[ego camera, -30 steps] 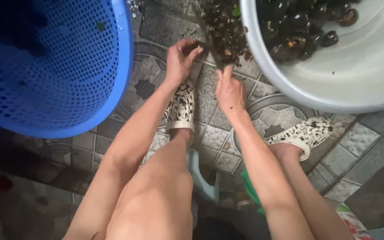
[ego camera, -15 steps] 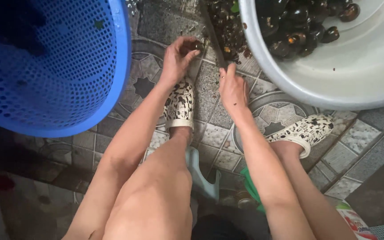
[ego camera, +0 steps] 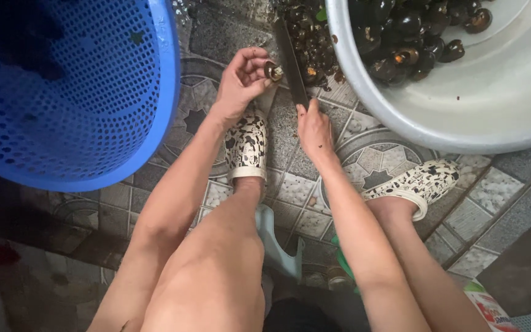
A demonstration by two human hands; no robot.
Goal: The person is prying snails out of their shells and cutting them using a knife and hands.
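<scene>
A small dark round snail (ego camera: 273, 71) sits pinched in the fingers of the left hand (ego camera: 241, 83), low over the patterned tile floor (ego camera: 290, 184) — just beside the long dark knife blade (ego camera: 291, 61) that the right hand (ego camera: 314, 126) grips, fingers pressed around its handle. More snails fill the white plastic basin (ego camera: 462, 117); a blue perforated basket (ego camera: 81, 92) stands left.

One printed pkg (ego camera: 490, 309), near right corner by the right leg: white w/ red, green, partly cut off.
</scene>
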